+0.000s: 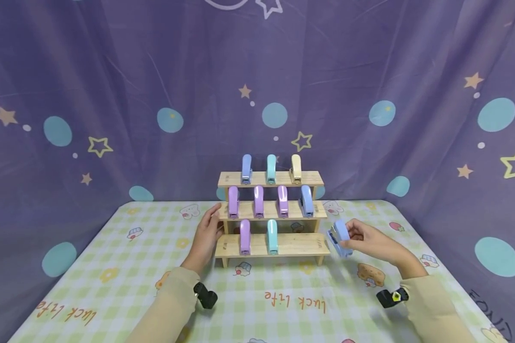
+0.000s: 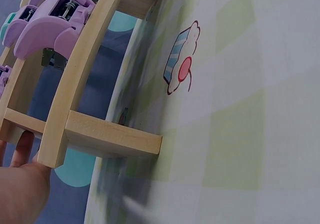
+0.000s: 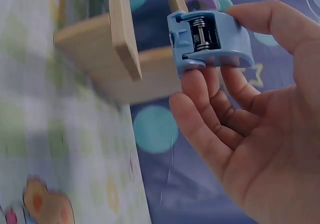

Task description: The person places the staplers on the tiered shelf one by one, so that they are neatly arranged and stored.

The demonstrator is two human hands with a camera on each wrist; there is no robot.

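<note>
Pinched between the thumb and fingers of my right hand is a light blue stapler, tilted beside the right end of the lowest shelf. Its hinge spring shows in the right wrist view. My left hand rests against the left end of a three-tier wooden stand, fingers reaching up along the middle tier. On the lowest tier stand a purple stapler and a teal stapler. The middle tier holds three purple staplers and a blue stapler at its right.
Across the top tier are a blue stapler, a teal stapler and a cream stapler. The stand is on a checked tablecloth. Behind the table hangs a purple curtain with stars and dots.
</note>
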